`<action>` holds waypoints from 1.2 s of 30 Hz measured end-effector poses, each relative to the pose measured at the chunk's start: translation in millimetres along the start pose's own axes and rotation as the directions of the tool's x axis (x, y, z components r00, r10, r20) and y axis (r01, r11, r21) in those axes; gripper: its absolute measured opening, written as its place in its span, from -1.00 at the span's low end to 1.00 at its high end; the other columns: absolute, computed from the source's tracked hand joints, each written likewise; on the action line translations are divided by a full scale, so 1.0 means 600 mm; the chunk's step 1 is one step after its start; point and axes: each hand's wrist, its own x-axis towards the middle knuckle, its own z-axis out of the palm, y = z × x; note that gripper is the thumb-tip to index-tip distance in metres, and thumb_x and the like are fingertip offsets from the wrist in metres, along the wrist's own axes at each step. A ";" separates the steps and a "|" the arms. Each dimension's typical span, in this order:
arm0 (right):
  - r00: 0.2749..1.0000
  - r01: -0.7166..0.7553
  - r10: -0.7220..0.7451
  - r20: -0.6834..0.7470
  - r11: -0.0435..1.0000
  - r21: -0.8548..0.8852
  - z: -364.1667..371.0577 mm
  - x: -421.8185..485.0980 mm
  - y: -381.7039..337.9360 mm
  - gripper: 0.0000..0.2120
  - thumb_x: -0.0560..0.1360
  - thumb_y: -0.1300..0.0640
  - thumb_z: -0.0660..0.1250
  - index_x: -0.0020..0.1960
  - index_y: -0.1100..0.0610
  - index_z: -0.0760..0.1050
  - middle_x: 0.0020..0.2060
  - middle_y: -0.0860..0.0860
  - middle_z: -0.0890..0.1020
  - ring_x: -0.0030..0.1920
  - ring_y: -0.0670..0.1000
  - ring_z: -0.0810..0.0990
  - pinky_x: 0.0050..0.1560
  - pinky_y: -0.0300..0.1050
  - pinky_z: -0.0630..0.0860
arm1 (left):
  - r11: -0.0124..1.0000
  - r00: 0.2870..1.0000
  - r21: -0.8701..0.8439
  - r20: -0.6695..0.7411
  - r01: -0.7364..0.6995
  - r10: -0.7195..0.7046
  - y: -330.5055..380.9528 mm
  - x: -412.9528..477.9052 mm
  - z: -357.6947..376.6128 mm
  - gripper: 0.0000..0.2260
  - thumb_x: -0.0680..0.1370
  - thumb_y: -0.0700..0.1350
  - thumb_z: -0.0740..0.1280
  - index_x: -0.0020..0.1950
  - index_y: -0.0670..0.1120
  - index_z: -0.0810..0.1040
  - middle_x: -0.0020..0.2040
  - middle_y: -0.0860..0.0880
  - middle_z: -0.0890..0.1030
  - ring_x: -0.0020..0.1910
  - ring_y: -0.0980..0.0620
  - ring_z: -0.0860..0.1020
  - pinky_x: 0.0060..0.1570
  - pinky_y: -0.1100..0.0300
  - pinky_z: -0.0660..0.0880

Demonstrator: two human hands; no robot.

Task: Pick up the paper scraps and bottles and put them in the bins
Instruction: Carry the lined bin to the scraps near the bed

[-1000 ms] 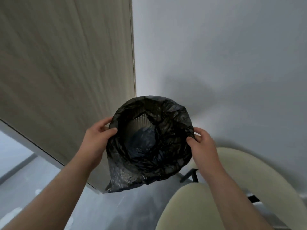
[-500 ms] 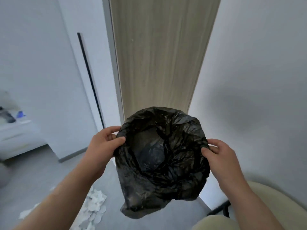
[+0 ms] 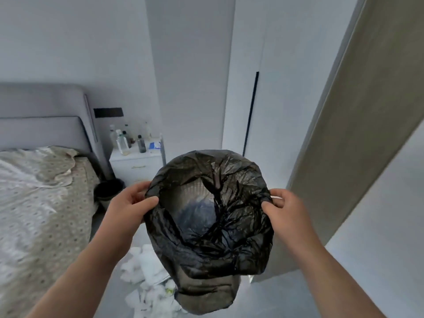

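Observation:
I hold a bin lined with a black plastic bag (image 3: 231, 253) up in front of me, its mouth facing me. My left hand (image 3: 128, 207) grips the bin's left rim, thumb over the bag's edge. My right hand (image 3: 284, 207) grips the right rim the same way. White paper scraps (image 3: 146, 274) lie on the grey floor below the bin. Several bottles (image 3: 128, 140) stand on the white nightstand (image 3: 135, 166) beside the bed. A second black-lined bin (image 3: 107, 191) stands on the floor between the bed and the nightstand.
A bed (image 3: 39, 203) with patterned bedding and a grey headboard fills the left side. White wardrobe doors (image 3: 252, 88) stand behind the bin, and a wood-grain panel (image 3: 358, 134) rises on the right.
My view has swung left from the wall and chair to the bedroom; the bed, nightstand, bottles and second bin came into sight. Both hands kept their hold on the bin.

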 end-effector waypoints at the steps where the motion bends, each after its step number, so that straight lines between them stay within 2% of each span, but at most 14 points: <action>1: 0.999 0.014 -0.014 0.034 1.000 -0.002 0.033 -0.008 -0.010 -0.78 0.50 0.20 0.32 0.12 0.01 0.47 -0.18 -0.18 0.62 -0.17 -0.13 0.63 -0.21 -0.21 0.48 | 1.000 1.000 -0.004 -0.029 0.006 -0.006 -0.007 -0.006 -0.039 -0.69 0.52 -0.34 0.30 0.01 0.07 0.63 -0.15 -0.09 0.68 -0.13 -0.08 0.65 -0.16 0.12 0.53; 3: 0.994 0.047 -0.046 0.102 0.999 -0.004 0.097 -0.027 -0.031 -0.79 0.50 0.21 0.31 0.10 0.01 0.46 -0.17 -0.15 0.63 -0.17 -0.12 0.63 -0.24 -0.24 0.48 | 0.999 0.995 -0.030 -0.094 0.028 -0.031 -0.017 -0.020 -0.109 -0.70 0.52 -0.34 0.29 0.06 0.05 0.61 -0.06 -0.11 0.68 -0.13 -0.04 0.66 -0.19 0.15 0.54; 5: 0.984 0.070 -0.068 0.164 0.998 -0.005 0.156 -0.042 -0.049 -0.79 0.50 0.22 0.30 0.08 -0.01 0.45 -0.17 -0.16 0.61 -0.16 -0.11 0.63 -0.19 -0.21 0.52 | 0.997 0.987 -0.054 -0.150 0.049 -0.056 -0.026 -0.033 -0.168 -0.70 0.53 -0.35 0.27 0.09 0.02 0.59 -0.05 -0.07 0.67 -0.23 0.09 0.66 -0.34 0.25 0.54; 7: 0.972 0.077 -0.075 0.222 0.997 -0.001 0.209 -0.052 -0.062 -0.80 0.51 0.22 0.29 0.07 -0.02 0.44 -0.16 -0.17 0.59 -0.11 -0.10 0.62 -0.08 -0.14 0.55 | 0.996 0.978 -0.062 -0.194 0.069 -0.080 -0.035 -0.042 -0.215 -0.71 0.54 -0.35 0.26 0.11 -0.01 0.57 -0.07 -0.06 0.67 -0.31 0.14 0.65 -0.42 0.28 0.52; 9: 0.959 0.084 -0.081 0.271 0.996 -0.001 0.260 -0.054 -0.072 -0.79 0.51 0.21 0.29 0.10 -0.01 0.45 -0.14 -0.18 0.58 -0.08 -0.11 0.61 -0.02 -0.12 0.55 | 0.994 0.966 -0.071 -0.238 0.083 -0.098 -0.047 -0.045 -0.257 -0.73 0.54 -0.36 0.26 0.09 -0.03 0.57 -0.17 -0.02 0.69 -0.35 0.14 0.64 -0.44 0.27 0.53; 11: 0.944 0.094 -0.091 0.318 0.996 0.006 0.309 -0.050 -0.077 -0.79 0.51 0.21 0.29 0.10 -0.02 0.46 -0.14 -0.21 0.57 -0.11 -0.18 0.59 -0.11 -0.22 0.52 | 0.992 0.951 -0.077 -0.285 0.102 -0.120 -0.062 -0.042 -0.294 -0.73 0.53 -0.36 0.26 0.05 -0.02 0.57 -0.23 0.01 0.69 -0.35 0.11 0.65 -0.42 0.22 0.54; 14: 0.911 0.081 -0.089 0.403 0.996 0.037 0.380 -0.036 -0.077 -0.80 0.51 0.22 0.30 0.04 -0.06 0.46 -0.15 -0.22 0.58 -0.16 -0.24 0.58 -0.28 -0.40 0.46 | 0.985 0.922 -0.093 -0.351 0.142 -0.166 -0.087 -0.023 -0.338 -0.72 0.52 -0.37 0.29 0.07 -0.02 0.56 -0.09 -0.11 0.67 -0.24 -0.02 0.65 -0.31 0.12 0.51; 18: 0.871 0.035 -0.046 0.489 0.999 0.033 0.483 0.001 -0.063 -0.71 0.47 0.24 0.33 0.10 -0.08 0.48 -0.08 -0.21 0.61 -0.13 -0.26 0.60 -0.17 -0.31 0.52 | 0.977 0.882 -0.109 -0.420 0.185 -0.214 -0.129 0.034 -0.388 -0.66 0.49 -0.42 0.30 0.02 0.03 0.54 -0.03 -0.13 0.62 -0.09 -0.12 0.60 -0.23 0.07 0.49; 22: 0.834 -0.024 0.030 0.551 1.000 -0.018 0.593 0.049 -0.036 -0.66 0.48 0.28 0.29 0.14 -0.08 0.43 -0.02 -0.21 0.58 -0.12 -0.17 0.61 -0.06 -0.10 0.62 | 0.957 0.830 -0.116 -0.478 0.265 -0.288 -0.180 0.109 -0.436 -0.63 0.47 -0.47 0.29 0.05 -0.01 0.53 -0.01 -0.14 0.60 -0.02 -0.14 0.59 -0.14 0.03 0.51; 25: 0.821 -0.042 0.069 0.566 0.997 -0.061 0.681 0.079 -0.008 -0.64 0.48 0.30 0.27 0.15 -0.08 0.41 0.00 -0.17 0.58 -0.12 -0.15 0.61 -0.05 -0.06 0.62 | 0.946 0.796 -0.107 -0.516 0.305 -0.315 -0.234 0.163 -0.471 -0.62 0.47 -0.47 0.27 0.14 -0.06 0.52 -0.01 -0.11 0.60 -0.04 -0.08 0.59 -0.14 0.06 0.51; 28: 0.814 -0.058 0.112 0.570 0.992 -0.113 0.771 0.102 0.022 -0.63 0.47 0.29 0.26 0.15 -0.09 0.39 0.00 -0.18 0.58 -0.05 -0.15 0.59 -0.02 -0.09 0.58 | 0.935 0.764 -0.105 -0.549 0.340 -0.339 -0.295 0.212 -0.510 -0.58 0.47 -0.44 0.28 0.17 0.00 0.50 0.00 -0.02 0.60 -0.03 0.02 0.59 -0.20 0.16 0.51; 31: 0.810 -0.089 0.159 0.565 0.985 -0.149 0.853 0.113 0.050 -0.63 0.46 0.28 0.25 0.16 -0.10 0.39 -0.04 -0.23 0.56 -0.04 -0.15 0.57 0.02 -0.07 0.58 | 0.909 0.731 -0.138 -0.553 0.393 -0.400 -0.366 0.249 -0.555 -0.52 0.47 -0.42 0.29 0.25 0.06 0.48 0.03 0.00 0.61 -0.02 0.02 0.60 -0.18 0.17 0.52; 33: 0.812 -0.103 0.184 0.554 0.979 -0.175 0.906 0.115 0.076 -0.63 0.46 0.28 0.24 0.14 -0.11 0.37 -0.05 -0.23 0.55 -0.05 -0.14 0.58 0.01 -0.05 0.58 | 0.886 0.713 -0.134 -0.546 0.443 -0.439 -0.417 0.270 -0.585 -0.58 0.48 -0.37 0.31 0.21 0.08 0.50 0.02 -0.02 0.63 -0.02 0.01 0.61 -0.14 0.14 0.53; 36: 0.822 -0.125 0.218 0.526 0.970 -0.206 0.987 0.106 0.131 -0.62 0.44 0.27 0.22 0.14 -0.11 0.38 -0.01 -0.17 0.56 -0.09 -0.06 0.62 -0.03 0.01 0.61 | 0.856 0.685 -0.109 -0.554 0.505 -0.474 -0.497 0.298 -0.624 -0.86 0.51 -0.24 0.32 -0.01 -0.05 0.61 -0.08 -0.09 0.69 -0.11 -0.02 0.64 -0.17 0.13 0.53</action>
